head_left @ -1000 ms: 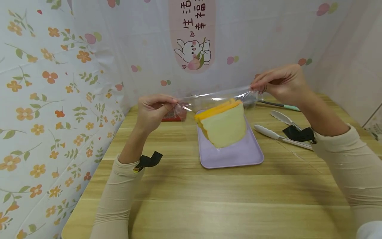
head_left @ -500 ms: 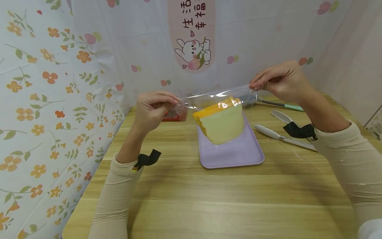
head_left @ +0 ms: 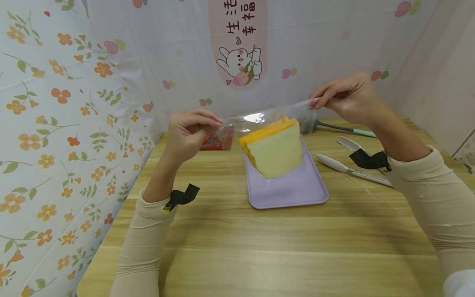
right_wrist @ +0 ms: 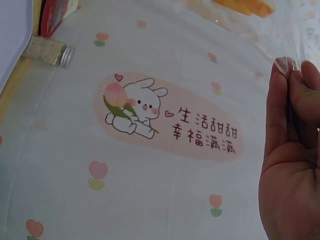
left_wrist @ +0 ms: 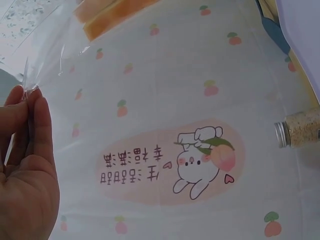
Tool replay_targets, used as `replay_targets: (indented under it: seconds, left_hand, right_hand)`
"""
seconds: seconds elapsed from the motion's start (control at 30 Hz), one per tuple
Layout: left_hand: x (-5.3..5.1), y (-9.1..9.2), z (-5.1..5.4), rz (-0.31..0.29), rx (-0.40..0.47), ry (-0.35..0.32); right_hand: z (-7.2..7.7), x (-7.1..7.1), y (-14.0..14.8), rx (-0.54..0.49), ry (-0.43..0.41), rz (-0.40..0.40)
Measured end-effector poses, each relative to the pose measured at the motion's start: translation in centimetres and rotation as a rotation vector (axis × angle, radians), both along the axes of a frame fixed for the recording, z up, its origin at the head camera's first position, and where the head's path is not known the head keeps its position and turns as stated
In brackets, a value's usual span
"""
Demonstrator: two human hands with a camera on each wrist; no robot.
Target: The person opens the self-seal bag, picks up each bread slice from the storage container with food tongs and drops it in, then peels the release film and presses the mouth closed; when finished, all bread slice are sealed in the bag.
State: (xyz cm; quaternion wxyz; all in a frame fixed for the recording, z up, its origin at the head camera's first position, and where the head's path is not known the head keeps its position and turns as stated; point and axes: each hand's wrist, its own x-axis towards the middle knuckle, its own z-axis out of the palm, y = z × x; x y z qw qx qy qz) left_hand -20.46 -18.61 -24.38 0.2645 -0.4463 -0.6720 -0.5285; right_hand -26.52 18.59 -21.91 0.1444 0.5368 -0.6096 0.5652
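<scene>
A clear plastic bag (head_left: 256, 118) with thick bread slices (head_left: 278, 150) inside hangs tilted above a lilac tray (head_left: 285, 199). My left hand (head_left: 188, 134) pinches the bag's upper left corner between thumb and fingers. At the upper right corner, the thumb and fingers of my right hand (head_left: 351, 98) pinch the film, holding that side higher. Stretched between both hands, the bag's top edge slopes up to the right. In the left wrist view the film (left_wrist: 45, 65) gathers at the fingertips, and the right wrist view has the bread (right_wrist: 250, 6) at its top edge.
Metal tongs with pale tips (head_left: 332, 162) lie right of the tray, partly under my right forearm. Behind them lies a dark utensil with a green handle (head_left: 364, 133). A red packet (head_left: 222, 142) is behind my left hand. A small jar (left_wrist: 302, 129) stands near the backdrop.
Both hands have lifted the bag slightly, the right a little more. The bread slices have risen with it and shifted a bit to the left. Tray and tongs have stayed put.
</scene>
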Motion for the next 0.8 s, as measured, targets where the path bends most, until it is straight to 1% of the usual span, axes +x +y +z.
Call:
replay_targets:
  seconds: [0.13, 0.23, 0.4, 0.5, 0.67, 0.73, 0.8]
  left_hand:
    - [0.09, -0.03, 0.12, 0.003, -0.004, 0.005]
    - [0.18, -0.02, 0.23, -0.009, 0.002, -0.006]
    - [0.3, -0.05, 0.37, -0.018, 0.013, -0.026]
    - [0.38, -0.11, 0.41, -0.014, 0.009, -0.026]
    - [0.53, -0.01, 0.57, 0.002, 0.007, -0.012]
    - [0.55, 0.11, 0.61, 0.006, 0.019, -0.014]
    - [0.54, 0.25, 0.59, 0.003, 0.046, -0.027]
  right_hand:
    - [0.12, 0.17, -0.13, 0.016, 0.002, -0.044]
    - [0.18, 0.23, -0.27, 0.023, 0.005, -0.071]
    - [0.25, -0.04, -0.46, 0.012, 0.002, -0.071]
    - [0.28, -0.21, -0.47, 0.014, -0.02, -0.078]
    - [0.39, -0.31, -0.51, 0.023, -0.018, -0.112]
    - [0.36, -0.28, -0.59, 0.02, -0.002, -0.126]
    - [0.24, -0.24, -0.69, 0.01, -0.01, -0.125]
